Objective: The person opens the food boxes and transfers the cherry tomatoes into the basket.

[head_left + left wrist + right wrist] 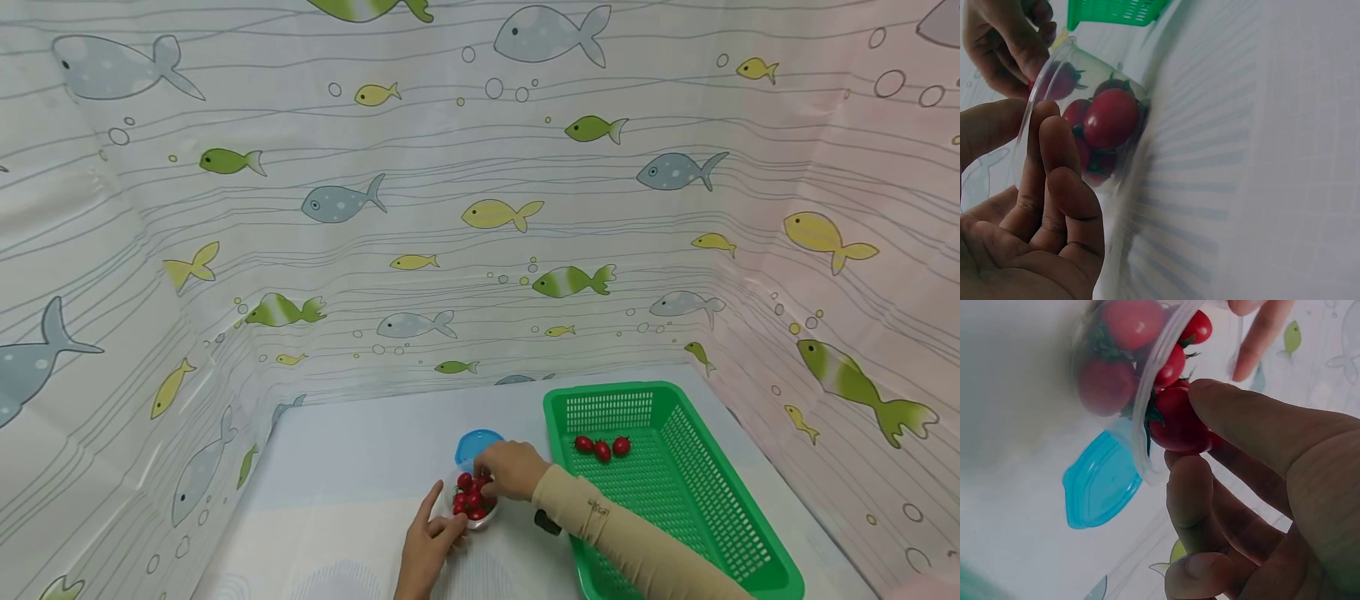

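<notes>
Left hand [427,546] nearest, thumb and fingers grasping the side of a clear bowl [1097,62], which tilts slightly in the wrist views or stands level; cannot tell which. Between the two hands' fingers, inside the bowl: a cluster of red tomatoes [1112,117], some with green calyxes. Right hand [513,471] reaches over the bowl's mouth, thumb and fingertips pinching one tomato [1179,428] at the rim. Just beyond the right fingers, flat on the white table [360,458]: a blue lid [472,443]. Right of those fingers, green basket [652,500]; three tomatoes [603,451] grouped at its far left. Farthest from the fingers, fish-print sheeting [450,150].
</notes>
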